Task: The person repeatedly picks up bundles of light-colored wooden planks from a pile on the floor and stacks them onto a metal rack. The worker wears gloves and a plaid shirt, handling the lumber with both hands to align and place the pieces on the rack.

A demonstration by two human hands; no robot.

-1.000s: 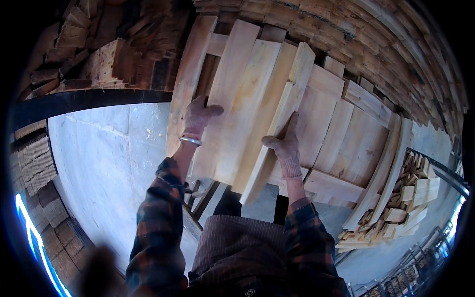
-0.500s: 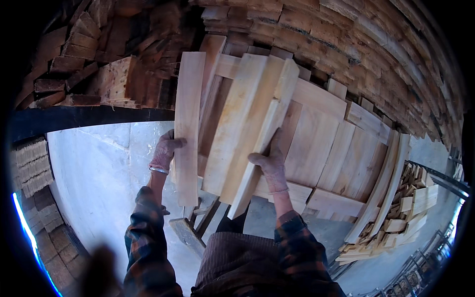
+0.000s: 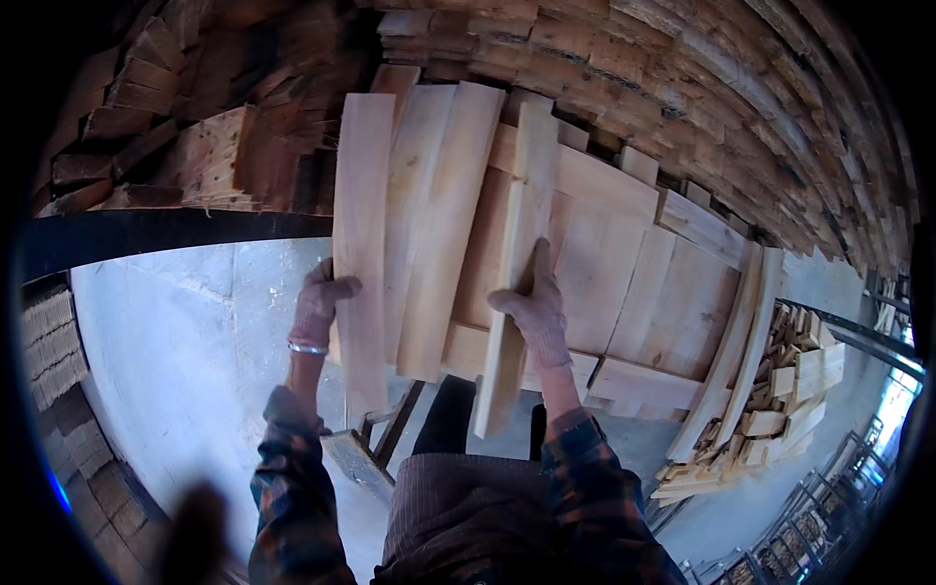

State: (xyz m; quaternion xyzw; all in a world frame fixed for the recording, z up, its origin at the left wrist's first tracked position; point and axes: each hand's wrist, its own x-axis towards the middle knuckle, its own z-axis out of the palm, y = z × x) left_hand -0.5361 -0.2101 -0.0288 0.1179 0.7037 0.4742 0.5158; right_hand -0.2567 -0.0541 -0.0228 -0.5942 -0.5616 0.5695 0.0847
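Note:
My left hand (image 3: 322, 304), in a knit glove, is closed on the edge of a flat pale board (image 3: 363, 224). My gloved right hand (image 3: 536, 310) grips a narrower wooden board (image 3: 527, 185), tilted so that its edge shows, with the thumb on the near side. Two more boards lie side by side between them: a wide board (image 3: 414, 185) close to the left-hand one, and a yellowish board (image 3: 453, 224) beside it. A gap separates this pair from the right-hand board. Underneath is a layer of pale boards (image 3: 604, 263).
Stacked rough timber (image 3: 682, 88) rises along the far side, with more dark blocks (image 3: 146, 107) at far left. Two long curved-looking strips (image 3: 736, 341) cross the layer's right end. A pile of short offcuts (image 3: 780, 400) lies beyond. A wooden trestle leg (image 3: 359, 458) stands below.
The right-hand board has come away from the middle pair and turned more onto its edge. That pair now sits closer to the left-hand board. The whole view has shifted slightly.

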